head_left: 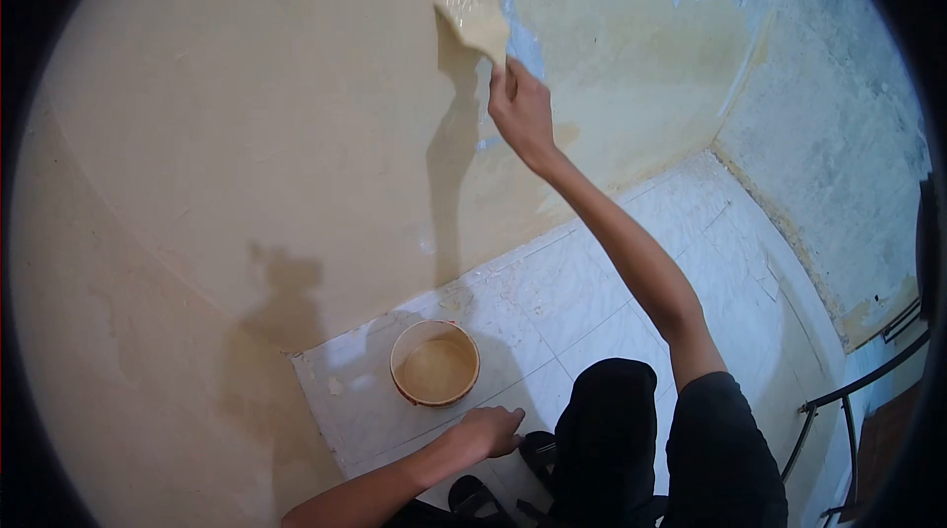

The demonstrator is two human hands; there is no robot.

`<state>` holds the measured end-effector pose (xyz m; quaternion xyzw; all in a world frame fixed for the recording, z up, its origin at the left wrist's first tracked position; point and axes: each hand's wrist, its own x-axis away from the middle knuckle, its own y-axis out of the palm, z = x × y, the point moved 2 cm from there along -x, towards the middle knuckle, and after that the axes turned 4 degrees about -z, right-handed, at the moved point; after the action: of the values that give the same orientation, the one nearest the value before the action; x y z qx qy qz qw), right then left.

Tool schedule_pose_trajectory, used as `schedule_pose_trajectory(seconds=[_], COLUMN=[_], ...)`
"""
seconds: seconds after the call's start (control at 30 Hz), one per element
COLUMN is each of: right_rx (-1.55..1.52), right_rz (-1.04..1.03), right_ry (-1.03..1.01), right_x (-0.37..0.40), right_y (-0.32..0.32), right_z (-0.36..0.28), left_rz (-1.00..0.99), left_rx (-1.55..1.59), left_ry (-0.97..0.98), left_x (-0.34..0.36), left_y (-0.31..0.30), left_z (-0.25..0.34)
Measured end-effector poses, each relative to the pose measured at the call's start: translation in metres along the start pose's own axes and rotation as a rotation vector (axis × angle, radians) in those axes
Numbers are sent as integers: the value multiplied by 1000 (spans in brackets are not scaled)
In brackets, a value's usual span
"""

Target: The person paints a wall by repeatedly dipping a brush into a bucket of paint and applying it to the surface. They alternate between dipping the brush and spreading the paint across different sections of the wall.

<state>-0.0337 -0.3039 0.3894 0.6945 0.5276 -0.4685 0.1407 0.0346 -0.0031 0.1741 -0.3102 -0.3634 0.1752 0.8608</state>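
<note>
My right hand [523,114] is wrapped around the handle of a wide flat paintbrush [472,17]. Wet cream paint glistens on the brush, which lies against or very close to the wall [296,84]. A narrow bluish unpainted strip [526,43] runs down the wall just right of the brush. Low in the view, my left hand [490,431] hangs with its fingers curled in, and I see nothing in it. Just above that hand, a round bucket [434,328] holding beige paint stands on the tiles, apart from the fingers.
White tiled floor [602,321] meets the wall along a paint-spotted edge. A second wall [829,143], patchy blue-grey, rises at the right. Dark metal railing [838,395] curves at the lower right. My sandalled feet [475,498] are near the bucket.
</note>
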Motion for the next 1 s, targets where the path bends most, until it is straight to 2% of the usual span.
schedule_pose_trajectory(seconds=[0.07, 0.2, 0.3, 0.43, 0.5, 0.6, 0.67, 0.8, 0.83, 0.9, 1.0], right_rx=[40, 116, 219, 140, -29, -30, -137, -46, -49, -65, -54], right_rz=[2, -312, -346, -281, -98, -23, 39, -109, -112, -250, -295], right_ry=[-104, 137, 73, 75, -15, -44, -56, 54, 54, 146, 189], right_x=[34, 109, 132, 112, 82, 47, 37, 59, 73, 107, 167], right_y=[4, -4, -14, -32, -33, -25, -14, 12, 16, 25, 29], right_z=[19, 52, 63, 36, 17, -2, -6, 14, 23, 45, 79], left_rz=[-10, -8, -29, -54, -65, -39, -37, 6, 5, 3, 8], left_rx=[18, 15, -2, 15, 24, 5, -5, 21, 18, 18, 34], left_ry=[15, 23, -9, -16, -6, -15, -25, 19, 13, 6, 11], left_x=[3, 5, 6, 7, 5, 0, 1, 3, 5, 8, 9], left_y=[-3, 1, 5, 4, 6, 10, 5, 4, 2, 1, 3], left_z=[4, 3, -1, -3, -5, -9, -7, -2, 1, 1, -1])
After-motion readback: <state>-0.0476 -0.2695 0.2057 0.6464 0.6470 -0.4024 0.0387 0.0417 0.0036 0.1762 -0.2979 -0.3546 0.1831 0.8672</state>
